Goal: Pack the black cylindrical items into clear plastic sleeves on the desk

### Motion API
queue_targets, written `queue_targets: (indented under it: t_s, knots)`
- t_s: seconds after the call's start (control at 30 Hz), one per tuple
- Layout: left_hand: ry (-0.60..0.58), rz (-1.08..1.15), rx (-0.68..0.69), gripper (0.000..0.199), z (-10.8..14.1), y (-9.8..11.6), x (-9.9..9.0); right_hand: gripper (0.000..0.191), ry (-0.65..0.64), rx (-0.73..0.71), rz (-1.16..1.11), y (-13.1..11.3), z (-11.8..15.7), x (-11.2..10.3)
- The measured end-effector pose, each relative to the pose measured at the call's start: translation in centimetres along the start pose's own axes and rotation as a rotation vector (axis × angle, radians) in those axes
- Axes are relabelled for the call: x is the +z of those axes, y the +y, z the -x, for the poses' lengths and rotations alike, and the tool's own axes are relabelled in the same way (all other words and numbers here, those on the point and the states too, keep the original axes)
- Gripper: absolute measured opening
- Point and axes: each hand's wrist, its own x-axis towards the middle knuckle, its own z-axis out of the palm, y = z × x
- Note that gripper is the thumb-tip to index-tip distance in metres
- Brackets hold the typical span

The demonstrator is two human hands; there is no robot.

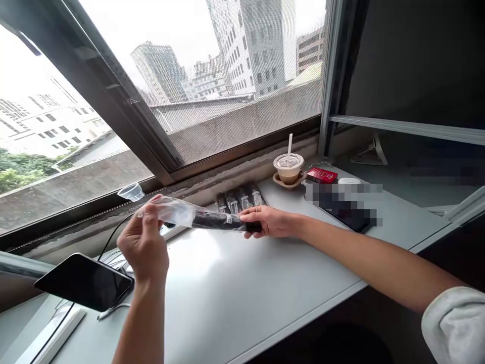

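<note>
1. One white sleeve (454,326) covers the right arm.
2. Both hands are closed: the left hand (146,247) pinches the clear wrap (174,211) and the right hand (269,222) grips the end of one black roll (222,221), held between them.
3. Beyond the right hand, four similar rolls (238,198) lie on the grey bench (242,293) beneath a screened window (242,86); one phone (84,282) sits left of the left hand.

Clear film bag (176,211): thin glossy plastic. Black roll (220,221) inside it: matt wrap, small paper label. Desk (242,288): smooth painted finish, satin sheen. Phone (84,281): glossy glass. Window frame (109,93): dull metal. Sleeve (454,326): soft white cloth. Cup tray (277,180): moulded brown pulp.
</note>
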Motion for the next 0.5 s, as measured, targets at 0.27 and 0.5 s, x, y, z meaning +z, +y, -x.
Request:
queue_targets:
  t_s: [0.27,0.5]
  knots:
    - [-0.732,-0.605,0.775,0.074,1.6,1.9,0.3,0.052,0.081,-0.050,0.221,-0.5,0.3,-0.3]
    - [-1.095,-0.694,0.453,0.047,3.0,-1.4,0.6,0.039,0.212,-0.110,0.643,-1.5,0.9,-0.4]
